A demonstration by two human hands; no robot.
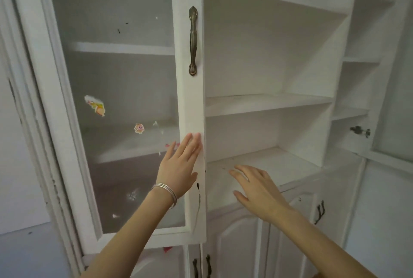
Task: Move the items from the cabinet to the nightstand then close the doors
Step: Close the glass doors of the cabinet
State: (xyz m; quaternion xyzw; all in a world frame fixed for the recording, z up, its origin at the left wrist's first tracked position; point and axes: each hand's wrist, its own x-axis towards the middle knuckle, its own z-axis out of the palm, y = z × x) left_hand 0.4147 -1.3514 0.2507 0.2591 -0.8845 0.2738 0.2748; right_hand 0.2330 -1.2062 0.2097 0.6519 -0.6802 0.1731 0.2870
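Observation:
A white cabinet fills the view, with bare shelves (268, 103) on its right side. Its left glass door (192, 103) has a bronze handle (193, 40) and stands nearly in line with the cabinet front. My left hand (178, 166), fingers spread and a silver bracelet on the wrist, lies flat against that door's right stile below the handle. My right hand (257, 188) hovers open in front of the lowest open shelf (279, 161), holding nothing. The right glass door (393, 121) is swung open at the far right. No items show on the shelves.
Stickers (96, 105) cling to the left door's glass. Below the shelves are closed lower cabinet doors (241, 244) with dark handles (320, 211). A metal hinge (359, 131) sits on the right side panel. A wall runs along the far left.

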